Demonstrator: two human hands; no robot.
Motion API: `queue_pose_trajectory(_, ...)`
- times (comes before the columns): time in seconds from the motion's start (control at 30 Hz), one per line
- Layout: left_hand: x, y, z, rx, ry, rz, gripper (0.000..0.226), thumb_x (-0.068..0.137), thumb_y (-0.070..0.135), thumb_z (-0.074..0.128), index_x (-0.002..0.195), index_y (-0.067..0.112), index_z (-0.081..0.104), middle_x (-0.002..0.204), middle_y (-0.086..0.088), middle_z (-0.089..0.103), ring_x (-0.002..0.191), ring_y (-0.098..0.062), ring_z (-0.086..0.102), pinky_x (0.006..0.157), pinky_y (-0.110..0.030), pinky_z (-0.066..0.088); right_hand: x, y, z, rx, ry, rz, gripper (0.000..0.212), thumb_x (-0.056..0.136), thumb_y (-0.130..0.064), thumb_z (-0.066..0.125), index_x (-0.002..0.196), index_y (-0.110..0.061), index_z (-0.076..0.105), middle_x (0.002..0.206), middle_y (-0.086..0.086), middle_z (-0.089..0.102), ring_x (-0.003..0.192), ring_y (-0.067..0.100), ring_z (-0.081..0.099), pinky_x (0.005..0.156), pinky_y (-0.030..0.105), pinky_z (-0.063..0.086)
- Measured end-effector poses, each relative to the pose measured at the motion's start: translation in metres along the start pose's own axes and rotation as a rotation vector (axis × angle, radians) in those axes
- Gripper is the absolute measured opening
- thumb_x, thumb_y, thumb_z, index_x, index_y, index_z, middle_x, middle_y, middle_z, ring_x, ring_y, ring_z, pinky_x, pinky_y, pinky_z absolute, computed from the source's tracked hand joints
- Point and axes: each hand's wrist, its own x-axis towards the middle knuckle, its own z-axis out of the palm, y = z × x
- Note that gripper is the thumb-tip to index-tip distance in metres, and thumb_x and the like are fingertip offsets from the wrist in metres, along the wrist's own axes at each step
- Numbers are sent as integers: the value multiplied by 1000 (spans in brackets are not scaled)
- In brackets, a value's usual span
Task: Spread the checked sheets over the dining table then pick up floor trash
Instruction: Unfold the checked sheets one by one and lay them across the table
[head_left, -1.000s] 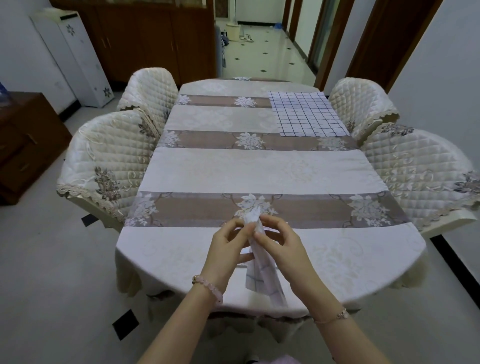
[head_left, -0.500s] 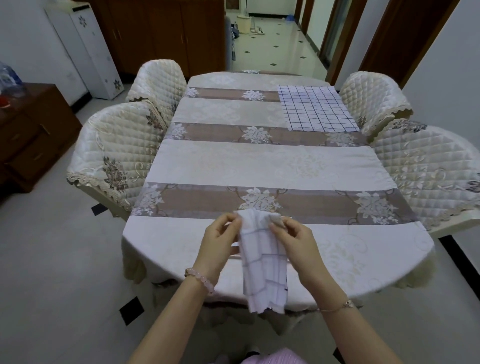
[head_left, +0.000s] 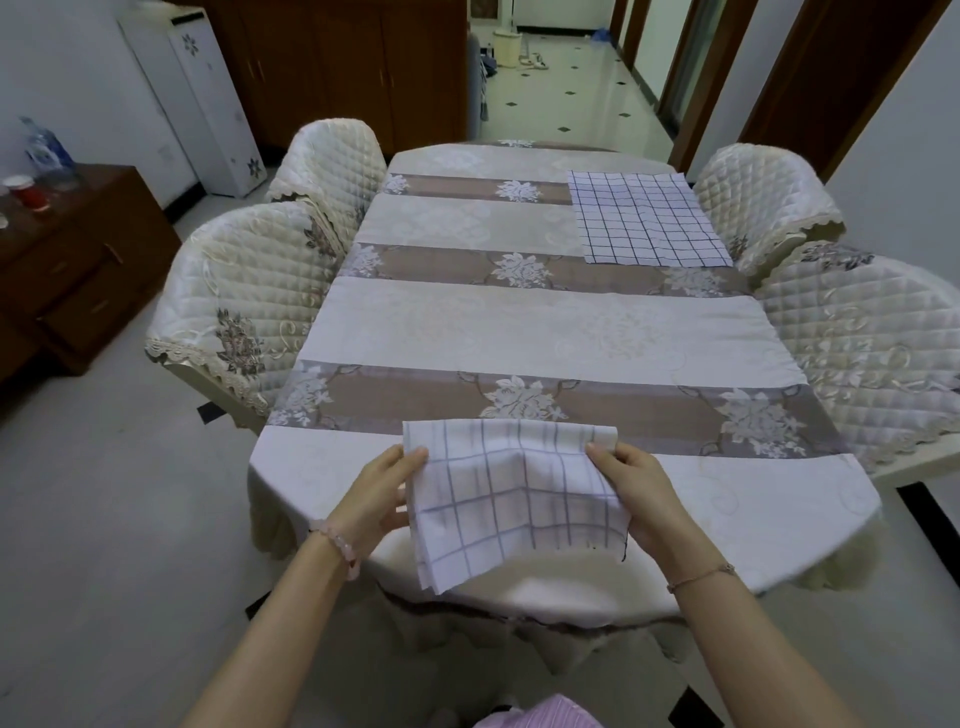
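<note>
Both hands hold a checked sheet (head_left: 511, 499) over the near end of the counter (head_left: 545, 322), which is covered by a striped floral cloth. The left hand (head_left: 382, 499) pinches the sheet's left edge near its upper corner, thumb on top and fingers (head_left: 400, 519) curled beneath, clamped on the fabric. The right hand (head_left: 636, 493) grips the upper right corner the same way, thumb pressed onto the cloth and the other fingers hidden under it. The sheet is partly opened between them: its top edge runs fairly straight from hand to hand, a soft fold sags across the middle, and its lower left corner hangs down past the counter's near rim. A second checked sheet (head_left: 647, 218) lies flat at the far right of the counter, just beside a quilted chair (head_left: 761, 200), well apart from the held one. Three more quilted chairs flank the counter, two on the left and another on the right. A beaded bracelet (head_left: 337, 545) circles the left wrist and a thin chain (head_left: 701, 577) the right.
</note>
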Motion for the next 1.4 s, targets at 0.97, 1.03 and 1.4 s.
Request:
queue_pose_trajectory(0.97, -20, 28, 76, -110, -201, 201, 26, 96, 14, 47, 110, 4, 67, 104, -14, 72, 96, -24, 70, 79, -31, 57, -54, -25, 58, -236, -58, -396, 38, 79, -33, 72, 113, -40, 55, 105, -26, 60, 101, -2, 57, 80, 17, 52)
queue_pose_trajectory(1.03, -19, 33, 77, -104, -172, 228, 24, 94, 10, 50, 107, 2, 68, 96, -11, 74, 93, -23, 70, 78, -30, 57, -53, -30, 59, -234, -47, -415, 36, 79, -34, 72, 112, -40, 57, 103, -24, 62, 100, 0, 59, 79, 18, 51)
queue_pose_trajectory(1.4, -22, 62, 69, -29, -57, 355, 14, 90, 6, 56, 87, 8, 70, 82, -4, 67, 81, -18, 65, 74, -32, 60, -37, -58, 46, -85, 6, -523, 19, 90, -19, 61, 72, -15, 69, 64, -5, 64, 61, 7, 53, 58, 20, 43)
